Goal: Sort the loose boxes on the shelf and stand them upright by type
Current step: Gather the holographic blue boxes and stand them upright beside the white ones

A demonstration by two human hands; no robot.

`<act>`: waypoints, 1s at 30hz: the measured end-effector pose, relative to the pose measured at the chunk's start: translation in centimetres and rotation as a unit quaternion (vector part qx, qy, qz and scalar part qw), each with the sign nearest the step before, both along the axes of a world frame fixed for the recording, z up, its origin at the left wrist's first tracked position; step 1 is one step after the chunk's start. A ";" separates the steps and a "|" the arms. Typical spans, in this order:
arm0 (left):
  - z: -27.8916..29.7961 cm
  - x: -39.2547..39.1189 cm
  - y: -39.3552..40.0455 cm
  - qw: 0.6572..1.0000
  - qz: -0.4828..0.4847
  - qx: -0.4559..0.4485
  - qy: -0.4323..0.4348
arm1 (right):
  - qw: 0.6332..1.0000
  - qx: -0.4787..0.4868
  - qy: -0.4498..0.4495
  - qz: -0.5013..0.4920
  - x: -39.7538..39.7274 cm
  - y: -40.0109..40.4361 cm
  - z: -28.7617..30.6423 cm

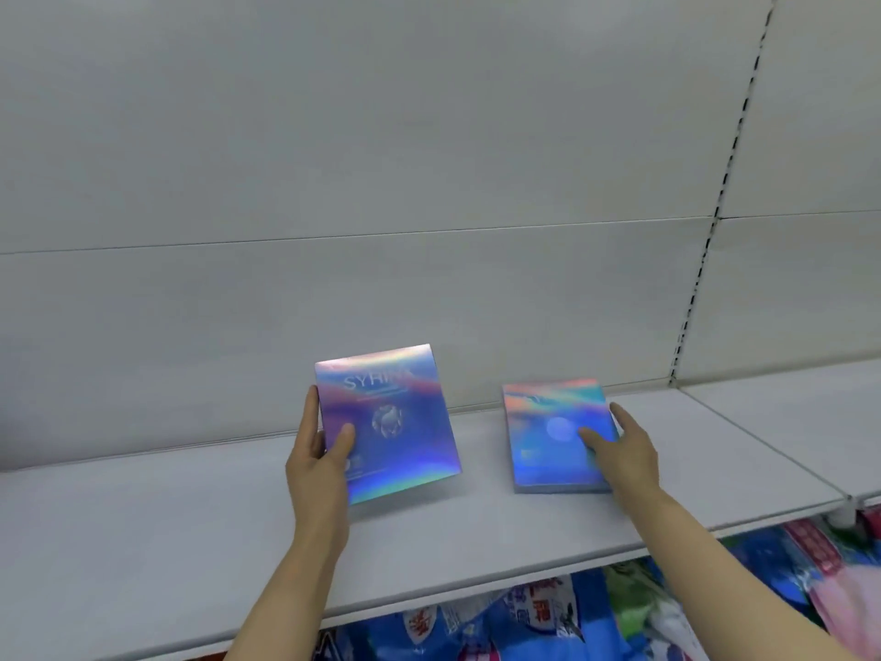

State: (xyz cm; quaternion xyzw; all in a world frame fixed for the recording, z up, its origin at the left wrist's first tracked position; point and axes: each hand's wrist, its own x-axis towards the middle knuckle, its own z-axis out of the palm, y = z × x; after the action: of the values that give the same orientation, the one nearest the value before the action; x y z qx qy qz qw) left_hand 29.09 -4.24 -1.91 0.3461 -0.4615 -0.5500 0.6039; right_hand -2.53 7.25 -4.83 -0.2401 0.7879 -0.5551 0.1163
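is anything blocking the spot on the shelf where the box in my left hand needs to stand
Nothing visible does. The shelf under and behind the held box is bare; the only other box lies flat off to its right, under the right hand.

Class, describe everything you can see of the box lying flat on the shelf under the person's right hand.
The flat box is thin and rectangular, with a glossy holographic face shading from pink and teal at the far edge to blue nearer, and a pale round mark near the middle. Its print is too blurred to read. It lies face up on the white shelf, right of the tilted box the other hand holds. The right hand rests on its right edge, thumb on the face.
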 end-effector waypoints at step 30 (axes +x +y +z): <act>0.1 35.6 -3.1 0.994 0.003 -0.113 -0.003 | 0.971 -0.207 0.097 0.064 43.0 -1.8 1.4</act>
State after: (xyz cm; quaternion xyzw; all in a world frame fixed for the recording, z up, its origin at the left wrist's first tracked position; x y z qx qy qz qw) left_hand 64.72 -7.33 -1.82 0.2783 -0.5213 -0.4919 0.6394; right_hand 40.42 5.46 -3.38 -0.3617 0.6463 -0.6716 0.0220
